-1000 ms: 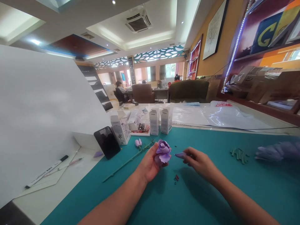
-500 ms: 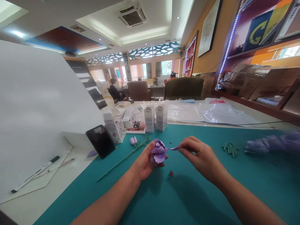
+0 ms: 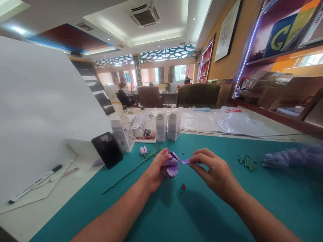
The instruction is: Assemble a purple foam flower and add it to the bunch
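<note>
My left hand [image 3: 156,169] is closed around a purple toy flower head [image 3: 172,164] with layered petals, held above the green mat [image 3: 141,215]. Just right of the flower, my right hand [image 3: 210,169] pinches a single purple petal [image 3: 186,161] between thumb and fingers. The petal's tip points at the flower, with a small gap between them. Small dark red pieces [image 3: 183,187] lie on the mat below the hands. Left of my left hand is a green stem [image 3: 126,174], with a pale pink bud [image 3: 143,150] near its upper end.
Green pieces [image 3: 247,162] and blurred purple petals [image 3: 280,158] lie at the right. Behind the mat stand white boxes [image 3: 174,127]. A black phone or tablet [image 3: 107,150] leans at the left, near a loose petal [image 3: 97,163] and a marker [image 3: 35,184].
The petal in my right hand has tilted and shifted slightly left, closer to the flower. My left thumb has moved a little over the flower head. The view has shifted slightly.
</note>
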